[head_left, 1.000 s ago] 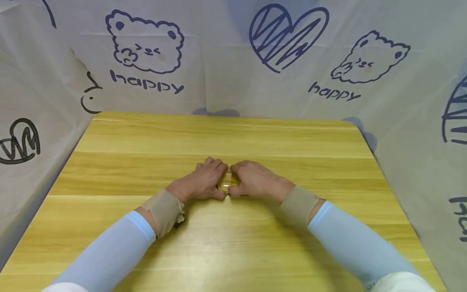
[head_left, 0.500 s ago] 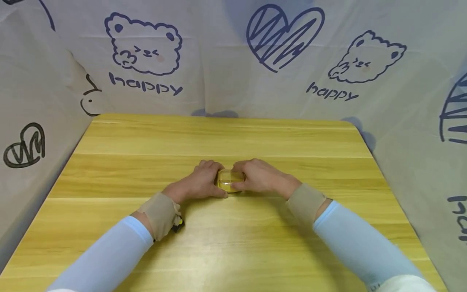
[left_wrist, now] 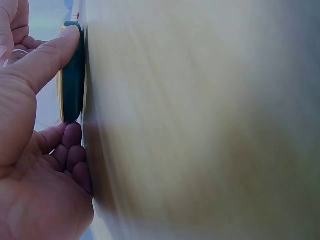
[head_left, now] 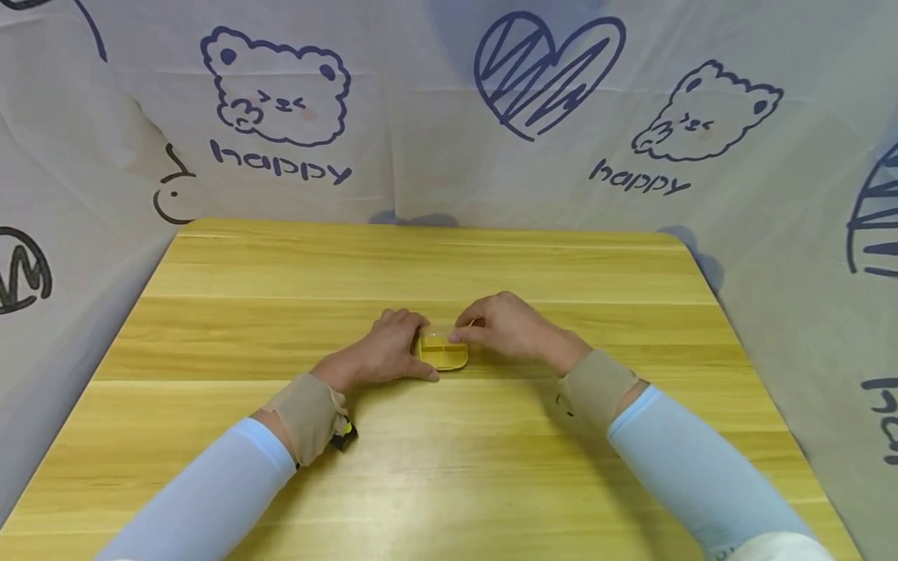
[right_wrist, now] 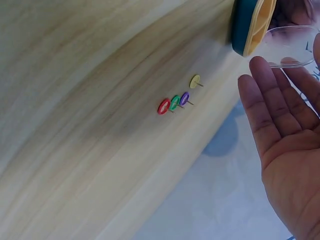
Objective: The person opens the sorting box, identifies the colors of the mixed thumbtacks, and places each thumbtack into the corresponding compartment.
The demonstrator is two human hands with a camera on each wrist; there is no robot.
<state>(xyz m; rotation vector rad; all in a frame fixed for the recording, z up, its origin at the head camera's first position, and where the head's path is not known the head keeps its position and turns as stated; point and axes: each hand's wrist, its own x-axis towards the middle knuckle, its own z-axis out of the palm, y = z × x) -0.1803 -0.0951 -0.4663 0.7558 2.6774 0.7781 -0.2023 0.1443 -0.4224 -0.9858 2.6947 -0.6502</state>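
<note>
A small compartment box (head_left: pixel 446 360) with a dark green base and a yellow divided inside is on the wooden table. My left hand (head_left: pixel 382 351) holds it at its left end, thumb on the near edge and fingers at the far edge; the left wrist view shows the thumb along its green side (left_wrist: pixel 74 85). My right hand (head_left: pixel 508 327) pinches the clear lid (right_wrist: pixel 292 42), which stands tilted up from the box. Several thumbtacks (right_wrist: pixel 175 102), among them red, green, purple and yellow ones, lie points up beyond the box; my right hand hides them in the head view.
The wooden table (head_left: pixel 449 467) reaches back to a white cloth (head_left: pixel 421 156) with blue drawings. More cloth hangs at both sides. A small black device (head_left: pixel 344 435) sits on the left wrist's beige band (head_left: pixel 309 417).
The clear lid has risen from lying over the box to a tilted stance. My right hand has moved right and up with it, uncovering the yellow compartments. My left hand stays at the box.
</note>
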